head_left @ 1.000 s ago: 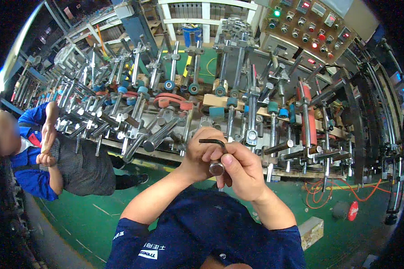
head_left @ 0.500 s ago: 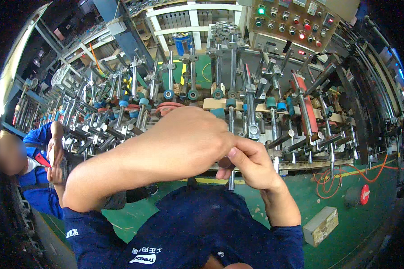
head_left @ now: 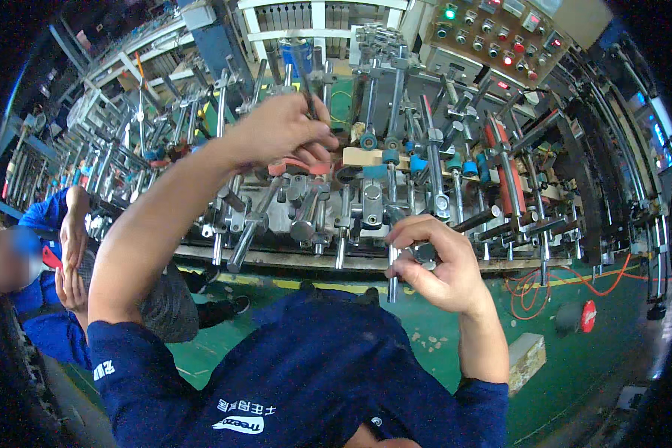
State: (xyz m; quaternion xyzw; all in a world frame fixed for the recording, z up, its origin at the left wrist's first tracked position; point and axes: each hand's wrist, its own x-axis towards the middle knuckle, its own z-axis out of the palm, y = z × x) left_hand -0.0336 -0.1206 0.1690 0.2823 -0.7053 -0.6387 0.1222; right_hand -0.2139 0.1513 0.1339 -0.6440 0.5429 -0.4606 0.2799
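My left hand (head_left: 291, 133) is raised over the left middle of the bench, its fingers curled and smeared by motion. A dark, blurred bar (head_left: 305, 78) rises from its fingers. My right hand (head_left: 442, 267) is closed at the front of the bench around a shiny metal piece (head_left: 425, 254), perhaps a clamp; the palm hides part of it. By the right fingertips, a bright steel rod (head_left: 393, 278) points toward me past the bench edge. Below the left hand are a red curved pad (head_left: 299, 166) and a steel clamp block (head_left: 371, 205).
Many steel rods and clamps with blue-green rollers (head_left: 368, 140) fill the machine. A control panel (head_left: 493, 37) with lit buttons stands at the back right. Another person (head_left: 48, 276) works at the left. An orange hose (head_left: 534, 295) and a pale block (head_left: 526, 362) lie on the green floor.
My hands have come apart: the left moved up and left with the dark bar, while the right stayed near the steel rod. The view has shifted slightly.
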